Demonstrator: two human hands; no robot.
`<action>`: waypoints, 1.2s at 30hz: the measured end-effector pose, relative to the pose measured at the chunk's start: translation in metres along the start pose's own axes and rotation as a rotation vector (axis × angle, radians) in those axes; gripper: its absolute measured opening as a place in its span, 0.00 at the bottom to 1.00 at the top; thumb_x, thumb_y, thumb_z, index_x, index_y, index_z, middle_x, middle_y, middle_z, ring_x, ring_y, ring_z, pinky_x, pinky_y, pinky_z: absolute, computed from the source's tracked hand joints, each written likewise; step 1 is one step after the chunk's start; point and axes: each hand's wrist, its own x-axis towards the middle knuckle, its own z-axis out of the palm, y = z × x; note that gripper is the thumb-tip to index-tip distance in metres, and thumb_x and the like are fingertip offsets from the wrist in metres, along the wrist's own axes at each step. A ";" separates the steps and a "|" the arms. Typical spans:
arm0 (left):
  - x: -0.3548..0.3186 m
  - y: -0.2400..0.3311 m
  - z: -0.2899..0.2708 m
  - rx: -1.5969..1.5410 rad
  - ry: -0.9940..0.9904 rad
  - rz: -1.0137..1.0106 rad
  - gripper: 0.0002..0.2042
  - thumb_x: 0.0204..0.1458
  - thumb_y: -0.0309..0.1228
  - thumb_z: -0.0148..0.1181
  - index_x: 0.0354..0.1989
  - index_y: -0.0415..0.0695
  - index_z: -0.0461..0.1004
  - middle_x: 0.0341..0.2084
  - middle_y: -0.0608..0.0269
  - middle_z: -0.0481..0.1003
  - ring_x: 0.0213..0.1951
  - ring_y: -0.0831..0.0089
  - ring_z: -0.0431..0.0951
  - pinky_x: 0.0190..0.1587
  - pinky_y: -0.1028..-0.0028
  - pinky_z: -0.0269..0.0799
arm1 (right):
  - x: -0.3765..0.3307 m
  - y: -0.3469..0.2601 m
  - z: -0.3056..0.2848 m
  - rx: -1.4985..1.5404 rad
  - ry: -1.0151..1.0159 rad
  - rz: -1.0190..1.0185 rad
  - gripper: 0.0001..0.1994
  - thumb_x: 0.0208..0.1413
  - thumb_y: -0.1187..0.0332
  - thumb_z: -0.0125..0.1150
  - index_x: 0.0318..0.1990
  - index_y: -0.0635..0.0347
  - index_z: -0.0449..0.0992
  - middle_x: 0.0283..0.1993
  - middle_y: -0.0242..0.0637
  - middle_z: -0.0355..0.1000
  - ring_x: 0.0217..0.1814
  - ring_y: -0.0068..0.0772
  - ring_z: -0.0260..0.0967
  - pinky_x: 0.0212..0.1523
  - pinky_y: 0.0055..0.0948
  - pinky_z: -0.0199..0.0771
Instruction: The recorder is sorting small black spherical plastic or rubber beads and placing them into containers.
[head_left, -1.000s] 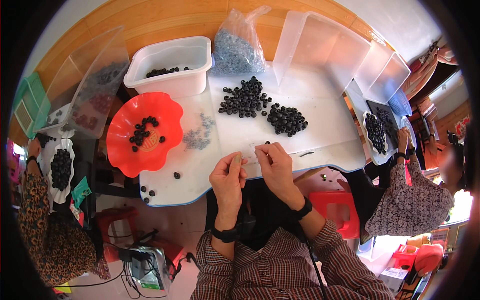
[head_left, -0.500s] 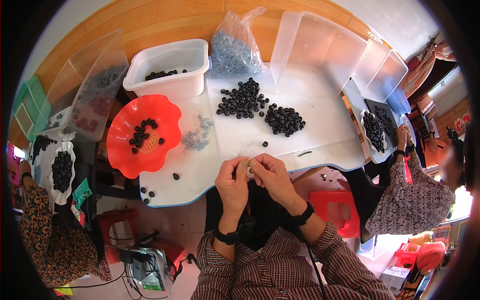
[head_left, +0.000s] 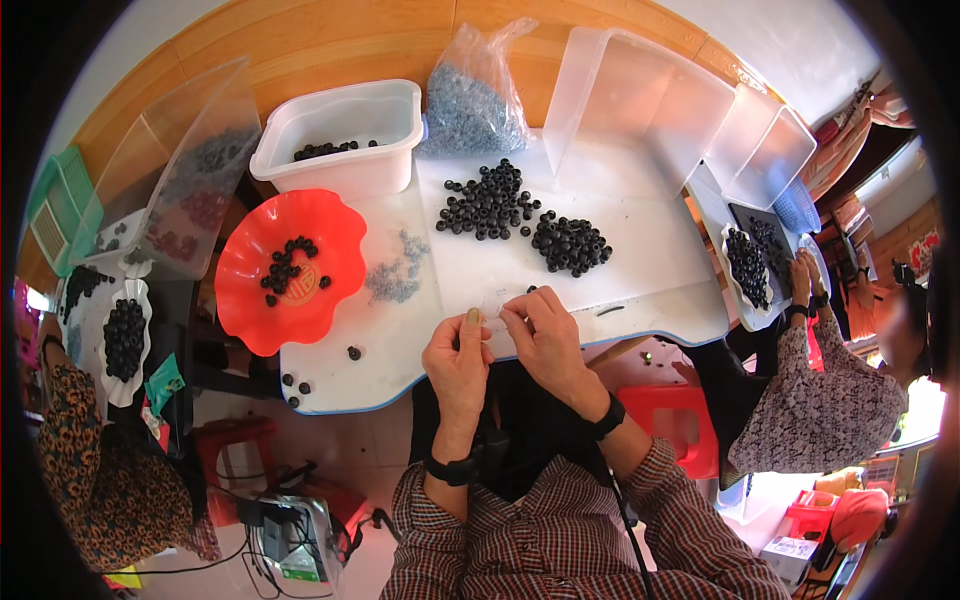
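Both our hands are over the near edge of the table, close together but apart. Left hand: thumb raised beside curled fingers. Right hand: thumb and forefinger drawn in narrow, fingertips pointing toward the left. Whether either grips anything we cannot tell; something pale and tiny shows near the fingertips, too small to make out.

Around us, largest first. The white table has a blue edge. At its far right we see a translucent bin, and at far left a white tub with dark beads inside. In front of the tub, a scalloped red dish holds a scatter of black beads. Between tub and bin, a clear bag of small bluish pieces.

Beyond our hands, mid-table, lie two heaps of black beads: the left heap wider, the right heap tighter and nearer us. Spread right of the dish, loose bluish pieces. Smallest: one stray black bead just beside our right fingers.
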 end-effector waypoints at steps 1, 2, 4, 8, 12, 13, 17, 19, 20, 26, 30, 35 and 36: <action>0.001 0.001 0.000 -0.001 0.000 0.001 0.10 0.59 0.32 0.57 0.31 0.37 0.73 0.20 0.67 0.72 0.15 0.88 0.63 0.13 0.87 0.53 | 0.003 0.000 0.001 0.000 0.001 -0.002 0.03 0.53 0.73 0.62 0.33 0.59 0.73 0.31 0.38 0.67 0.24 0.40 0.69 0.24 0.35 0.68; 0.001 0.001 0.000 -0.006 -0.001 -0.003 0.10 0.59 0.32 0.57 0.32 0.36 0.74 0.22 0.66 0.73 0.15 0.87 0.65 0.14 0.86 0.56 | 0.007 0.000 0.002 -0.054 0.012 -0.018 0.03 0.53 0.72 0.62 0.33 0.59 0.74 0.32 0.38 0.66 0.25 0.40 0.69 0.24 0.35 0.69; 0.000 0.002 -0.001 -0.010 -0.001 -0.006 0.10 0.59 0.32 0.57 0.34 0.36 0.74 0.23 0.65 0.75 0.16 0.86 0.66 0.15 0.85 0.58 | 0.013 0.001 0.006 -0.106 0.022 -0.034 0.03 0.53 0.70 0.62 0.32 0.58 0.75 0.32 0.37 0.66 0.25 0.40 0.69 0.24 0.36 0.69; -0.001 0.001 -0.002 -0.041 -0.001 -0.041 0.09 0.58 0.31 0.58 0.36 0.35 0.75 0.25 0.64 0.76 0.17 0.87 0.66 0.15 0.86 0.57 | 0.020 0.012 0.018 -0.241 0.030 -0.090 0.03 0.52 0.70 0.63 0.33 0.56 0.77 0.32 0.35 0.66 0.25 0.37 0.70 0.24 0.34 0.70; -0.002 0.004 -0.003 -0.097 -0.007 -0.069 0.09 0.58 0.30 0.58 0.37 0.35 0.75 0.26 0.62 0.77 0.17 0.88 0.65 0.14 0.87 0.55 | 0.023 0.009 0.019 -0.346 0.018 -0.077 0.05 0.51 0.71 0.64 0.36 0.55 0.80 0.32 0.35 0.67 0.25 0.35 0.69 0.25 0.32 0.70; -0.002 0.004 -0.003 -0.097 -0.006 -0.068 0.09 0.58 0.30 0.58 0.37 0.35 0.75 0.26 0.62 0.77 0.17 0.88 0.65 0.14 0.87 0.55 | 0.021 0.008 0.018 -0.345 0.017 -0.078 0.05 0.51 0.71 0.64 0.36 0.55 0.80 0.32 0.35 0.67 0.25 0.35 0.69 0.25 0.32 0.70; -0.003 0.002 -0.005 -0.221 -0.040 -0.122 0.09 0.59 0.31 0.58 0.36 0.36 0.75 0.25 0.64 0.76 0.16 0.87 0.65 0.14 0.87 0.55 | 0.005 0.003 0.007 -0.031 0.085 -0.046 0.08 0.52 0.75 0.62 0.40 0.58 0.78 0.33 0.37 0.67 0.26 0.32 0.68 0.25 0.28 0.68; -0.002 0.004 -0.005 -0.269 -0.054 -0.147 0.09 0.59 0.31 0.57 0.35 0.36 0.75 0.24 0.65 0.75 0.16 0.87 0.65 0.13 0.86 0.56 | -0.002 -0.005 0.003 0.111 0.059 -0.011 0.09 0.52 0.77 0.61 0.42 0.59 0.78 0.33 0.36 0.68 0.25 0.28 0.67 0.25 0.25 0.67; -0.002 0.006 -0.004 -0.322 -0.068 -0.182 0.09 0.59 0.32 0.57 0.35 0.36 0.75 0.24 0.65 0.75 0.16 0.87 0.64 0.13 0.87 0.55 | -0.005 -0.011 0.000 0.214 0.016 0.059 0.09 0.52 0.78 0.61 0.42 0.60 0.78 0.34 0.35 0.68 0.26 0.24 0.66 0.25 0.22 0.67; -0.009 0.005 0.000 -0.347 -0.112 -0.222 0.10 0.59 0.33 0.58 0.34 0.37 0.75 0.21 0.67 0.73 0.16 0.86 0.65 0.14 0.86 0.55 | -0.016 -0.011 -0.004 0.385 -0.029 0.143 0.09 0.54 0.78 0.60 0.43 0.62 0.78 0.37 0.33 0.69 0.28 0.18 0.65 0.27 0.18 0.67; -0.013 0.006 0.005 -0.303 -0.111 -0.214 0.10 0.59 0.32 0.58 0.32 0.36 0.75 0.20 0.68 0.72 0.15 0.87 0.63 0.13 0.86 0.54 | -0.019 -0.013 -0.006 0.458 -0.023 0.159 0.09 0.53 0.78 0.62 0.42 0.62 0.78 0.36 0.35 0.69 0.30 0.21 0.70 0.29 0.19 0.71; -0.015 0.000 0.007 -0.267 -0.118 -0.209 0.11 0.59 0.32 0.58 0.29 0.37 0.75 0.17 0.69 0.71 0.13 0.87 0.62 0.13 0.86 0.53 | -0.024 -0.013 -0.009 0.295 0.015 0.023 0.07 0.54 0.78 0.61 0.41 0.64 0.77 0.37 0.36 0.69 0.30 0.22 0.70 0.29 0.19 0.71; -0.015 -0.001 0.007 -0.267 -0.114 -0.209 0.11 0.58 0.32 0.59 0.29 0.37 0.75 0.17 0.69 0.70 0.13 0.87 0.61 0.13 0.86 0.52 | -0.025 -0.013 -0.009 0.260 0.036 -0.035 0.07 0.55 0.79 0.60 0.41 0.66 0.76 0.37 0.35 0.69 0.30 0.20 0.69 0.28 0.18 0.70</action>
